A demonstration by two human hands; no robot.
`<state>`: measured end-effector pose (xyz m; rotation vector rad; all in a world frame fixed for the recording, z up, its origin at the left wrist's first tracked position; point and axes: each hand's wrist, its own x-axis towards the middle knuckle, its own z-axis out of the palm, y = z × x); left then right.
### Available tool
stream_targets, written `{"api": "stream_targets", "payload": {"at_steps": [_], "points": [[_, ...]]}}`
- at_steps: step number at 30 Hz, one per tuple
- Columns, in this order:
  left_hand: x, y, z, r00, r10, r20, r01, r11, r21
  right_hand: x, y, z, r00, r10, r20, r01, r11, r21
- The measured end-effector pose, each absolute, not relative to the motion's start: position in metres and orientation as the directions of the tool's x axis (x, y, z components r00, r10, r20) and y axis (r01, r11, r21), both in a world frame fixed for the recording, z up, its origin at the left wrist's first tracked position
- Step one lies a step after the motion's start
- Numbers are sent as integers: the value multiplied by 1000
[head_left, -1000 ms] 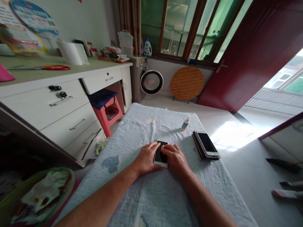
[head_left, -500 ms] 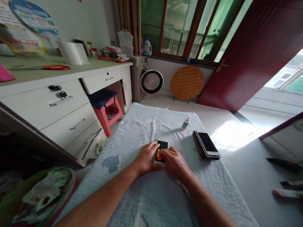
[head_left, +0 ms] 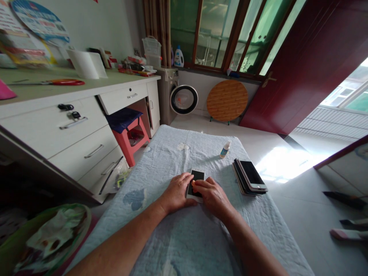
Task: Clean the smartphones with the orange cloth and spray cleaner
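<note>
A white smartphone [head_left: 198, 175] with a dark screen lies face up on the blue-grey quilted cloth. My left hand [head_left: 176, 193] grips it along the left side, fingers on its edge and thumb by the lower end. Pinched in the fingers of my right hand [head_left: 213, 196] is a small orange wiping piece [head_left: 193, 184], pressed on the screen; most of it is hidden, so its exact kind is unclear. Beyond, a small spray bottle [head_left: 225, 150] stands upright. To the right lies a stack of phones [head_left: 253, 176], a white-framed one on top.
The cloth-covered surface [head_left: 172, 153] fills the middle. At left are a white desk [head_left: 83, 115], a pink stool [head_left: 130, 134] and a bin [head_left: 86, 214] holding crumpled tissue. A washing machine [head_left: 166, 92] with its door open and a round wooden tabletop [head_left: 227, 100] are at the back.
My right hand's fingers and the orange piece have shifted very slightly on the screen, and less orange shows. My left hand and the phone stay in place.
</note>
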<state>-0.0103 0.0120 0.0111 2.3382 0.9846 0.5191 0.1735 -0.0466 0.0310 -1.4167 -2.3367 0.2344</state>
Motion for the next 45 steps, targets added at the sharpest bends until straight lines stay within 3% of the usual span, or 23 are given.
{"api": "stream_targets", "payload": {"at_steps": [18, 25, 36, 40, 45], "points": [[-9, 10, 9, 686, 705, 180, 557, -669, 492, 188, -25, 22, -158, 965, 209, 957, 202, -208], [-8, 9, 13, 688, 703, 178, 560, -671, 486, 186, -29, 24, -240, 933, 268, 884, 324, -337], [-9, 9, 11, 687, 711, 152, 580, -661, 476, 181, -52, 48, -498, 850, 173, 739, 520, -429], [-9, 9, 13, 687, 711, 149, 583, -662, 470, 185, -53, 47, -482, 859, 175, 747, 507, -429], [-9, 9, 14, 687, 710, 153, 582, -665, 468, 195, -46, 34, -349, 918, 190, 851, 396, -345]]}}
